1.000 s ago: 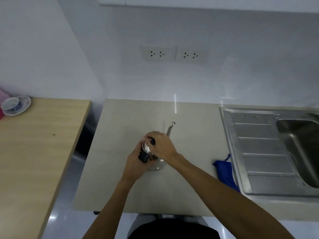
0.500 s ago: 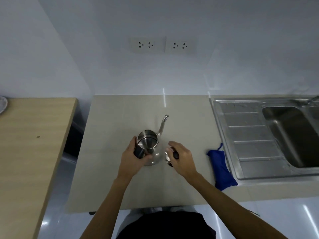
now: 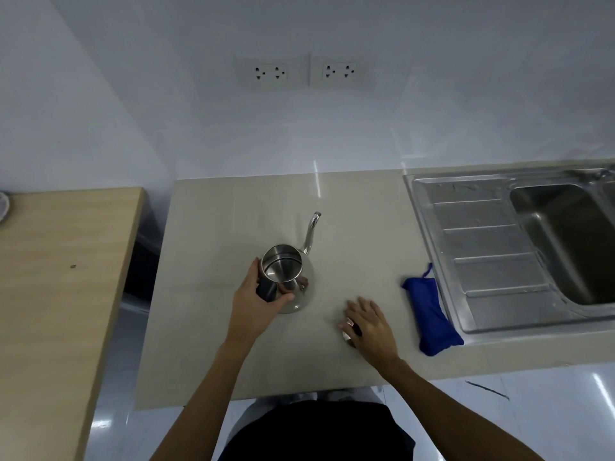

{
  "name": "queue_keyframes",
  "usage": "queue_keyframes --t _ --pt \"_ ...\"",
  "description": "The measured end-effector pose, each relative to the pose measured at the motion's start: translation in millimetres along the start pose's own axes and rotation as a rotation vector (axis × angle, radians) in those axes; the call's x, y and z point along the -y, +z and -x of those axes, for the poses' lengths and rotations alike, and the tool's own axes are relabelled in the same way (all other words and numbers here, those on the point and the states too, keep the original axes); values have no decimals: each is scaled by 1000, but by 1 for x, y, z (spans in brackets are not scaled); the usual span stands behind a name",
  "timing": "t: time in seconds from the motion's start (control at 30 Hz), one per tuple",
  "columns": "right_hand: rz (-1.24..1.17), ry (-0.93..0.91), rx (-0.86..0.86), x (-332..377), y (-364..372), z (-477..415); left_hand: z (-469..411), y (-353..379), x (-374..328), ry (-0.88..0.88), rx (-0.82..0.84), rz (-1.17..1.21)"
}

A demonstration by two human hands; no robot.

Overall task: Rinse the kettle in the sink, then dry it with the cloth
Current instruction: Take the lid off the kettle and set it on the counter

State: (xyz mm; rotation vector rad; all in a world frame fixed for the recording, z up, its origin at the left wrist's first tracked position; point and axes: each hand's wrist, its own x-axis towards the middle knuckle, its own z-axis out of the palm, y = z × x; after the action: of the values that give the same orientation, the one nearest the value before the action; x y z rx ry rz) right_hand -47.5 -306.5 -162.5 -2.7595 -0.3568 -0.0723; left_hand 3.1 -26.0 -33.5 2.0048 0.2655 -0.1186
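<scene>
A small steel kettle (image 3: 285,271) with a long thin spout stands lidless on the beige counter (image 3: 233,344). My left hand (image 3: 258,301) grips its dark handle. The kettle's lid (image 3: 349,331) lies on the counter to the right, mostly covered by my right hand (image 3: 369,322), whose fingers are spread flat over it. A folded blue cloth (image 3: 429,317) lies further right, against the sink's edge. The steel sink (image 3: 565,241) with its ribbed drainboard (image 3: 482,247) is at the right.
A wooden table (image 3: 56,277) stands left of the counter with a dark gap between them. A white dish edge (image 3: 3,206) shows at the far left. Two wall sockets (image 3: 299,72) sit above the counter. A tap part (image 3: 604,173) shows at the sink's back.
My right hand lifted the lid off the kettle, carried it right and down, and now rests it on the counter. My left hand kept hold of the kettle's handle.
</scene>
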Motion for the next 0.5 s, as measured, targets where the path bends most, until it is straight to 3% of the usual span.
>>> queue_keyframes --t 0.27,0.5 --pt "40 -20 17 -5 4 0 -2 -5 7 -31 89 56" --pt "-125 199 -149 31 -29 -47 18 -20 20 -125 104 69"
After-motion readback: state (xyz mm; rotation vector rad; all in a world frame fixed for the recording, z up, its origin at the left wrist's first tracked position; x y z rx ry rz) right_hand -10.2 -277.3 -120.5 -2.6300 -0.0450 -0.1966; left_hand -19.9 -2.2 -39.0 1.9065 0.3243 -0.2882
